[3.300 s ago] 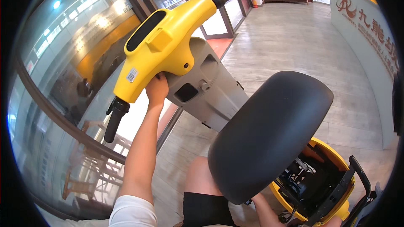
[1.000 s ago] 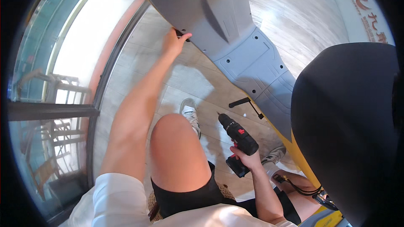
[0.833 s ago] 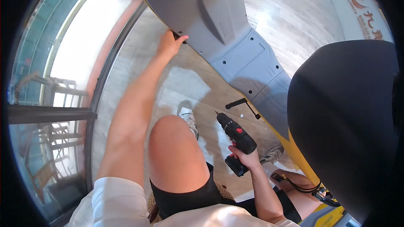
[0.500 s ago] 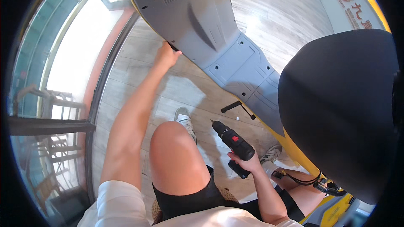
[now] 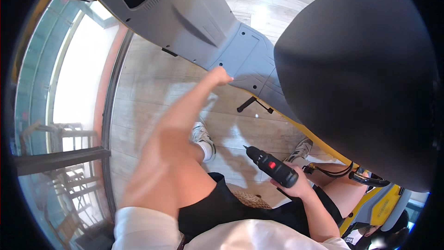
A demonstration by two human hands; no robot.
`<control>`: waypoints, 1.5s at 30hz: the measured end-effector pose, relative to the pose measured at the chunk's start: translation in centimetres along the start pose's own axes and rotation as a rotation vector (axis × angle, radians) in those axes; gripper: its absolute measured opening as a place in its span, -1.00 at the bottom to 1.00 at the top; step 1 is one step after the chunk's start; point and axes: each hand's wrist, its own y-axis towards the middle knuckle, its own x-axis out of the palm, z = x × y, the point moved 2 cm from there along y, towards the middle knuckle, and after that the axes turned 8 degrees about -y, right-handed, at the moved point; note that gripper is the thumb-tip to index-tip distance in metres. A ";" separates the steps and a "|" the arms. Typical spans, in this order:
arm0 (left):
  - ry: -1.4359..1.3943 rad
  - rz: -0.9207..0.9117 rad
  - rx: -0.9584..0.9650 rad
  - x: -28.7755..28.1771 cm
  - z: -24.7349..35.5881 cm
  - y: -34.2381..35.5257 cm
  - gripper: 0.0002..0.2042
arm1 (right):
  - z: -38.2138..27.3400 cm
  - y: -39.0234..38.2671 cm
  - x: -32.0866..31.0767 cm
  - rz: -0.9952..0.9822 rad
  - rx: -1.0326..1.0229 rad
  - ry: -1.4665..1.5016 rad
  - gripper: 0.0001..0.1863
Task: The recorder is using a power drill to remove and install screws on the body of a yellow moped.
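The grey footboard (image 5: 240, 53) of a yellow-edged scooter runs diagonally across the upper middle, with several dark screw holes in it. My left hand (image 5: 219, 77) is at the footboard's near edge, fingers curled and thumb pointing right; whatever lies inside the fingers is hidden. A black cordless drill (image 5: 272, 166) with a red patch is in my right hand (image 5: 299, 184), low over my lap. Its thin bit points up and left, apart from the scooter. A large black seat (image 5: 358, 78) fills the right side.
A black side stand (image 5: 247, 104) juts from the scooter's lower edge. A black footrest piece (image 5: 169, 52) sticks out farther up that edge. At left stands a dark-framed glass door (image 5: 111, 111). My feet are on the wood-look floor (image 5: 148, 83), and a woven stool (image 5: 249, 199) is under me.
My left hand has moved right along the scooter's edge, away from the black footrest piece to the footboard. The drill has shifted slightly right and down. The view has turned too.
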 end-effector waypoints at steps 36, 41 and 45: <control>-1.266 0.027 0.796 9.1 22.3 -6.9 -0.40 | 6.2 2.5 6.2 -0.113 0.591 0.226 -0.72; -1.070 0.059 0.661 10.0 23.6 -6.3 -0.03 | 6.9 3.2 6.8 -0.118 0.698 0.361 -0.80; -0.993 -0.004 0.710 9.3 23.6 -6.4 0.00 | 7.9 3.5 7.1 -0.043 0.713 0.451 -0.84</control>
